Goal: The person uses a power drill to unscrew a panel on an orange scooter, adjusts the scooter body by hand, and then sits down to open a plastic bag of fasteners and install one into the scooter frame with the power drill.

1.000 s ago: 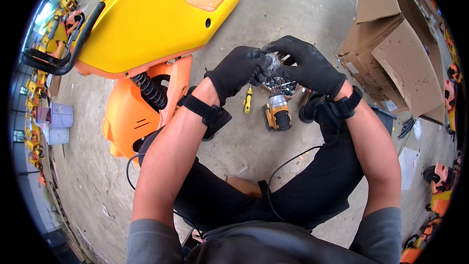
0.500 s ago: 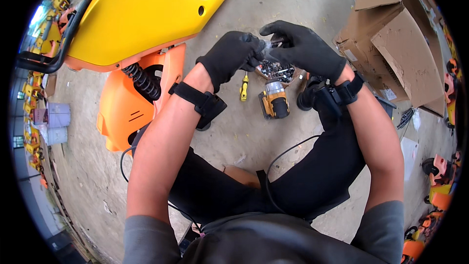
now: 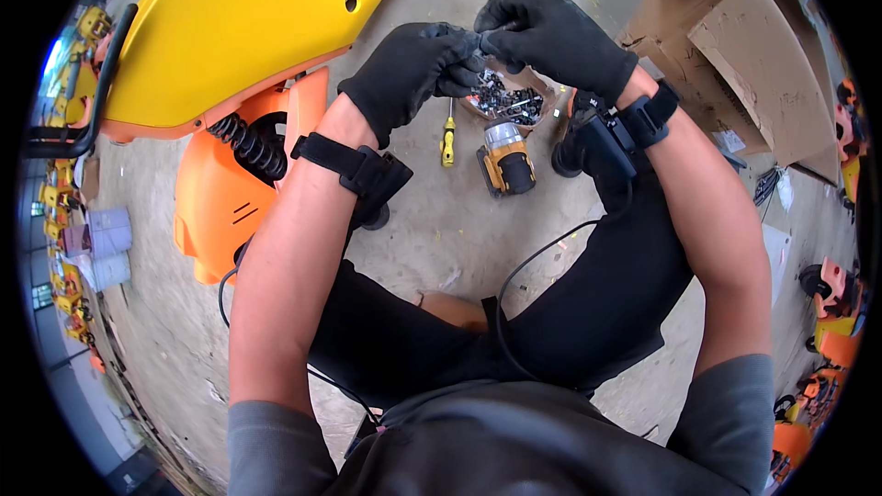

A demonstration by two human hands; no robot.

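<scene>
Gloves together above the screw box (image 3: 511, 103): left hand (image 3: 409, 73) and right hand (image 3: 551, 35) pinch one small metal part (image 3: 485, 34) between their fingertips. Just below the box on the floor lie a yellow screwdriver (image 3: 447, 140) and a drill (image 3: 505, 161).

Whatever the left hand (image 3: 404, 73) and the right hand (image 3: 551, 37) pinch where their gloved fingertips meet is too small and too covered to identify. The fingers also hide the upper part of the small box of screws (image 3: 505, 103), and its single pieces blur into a dark, glinting heap. The yellow screwdriver (image 3: 447, 140) shows only its handle clearly; its shaft disappears behind the left hand. The yellow vehicle body (image 3: 239, 28) is cut off by the upper rim. The cardboard boxes (image 3: 753, 64) run out at the right rim, bent by the lens.
</scene>
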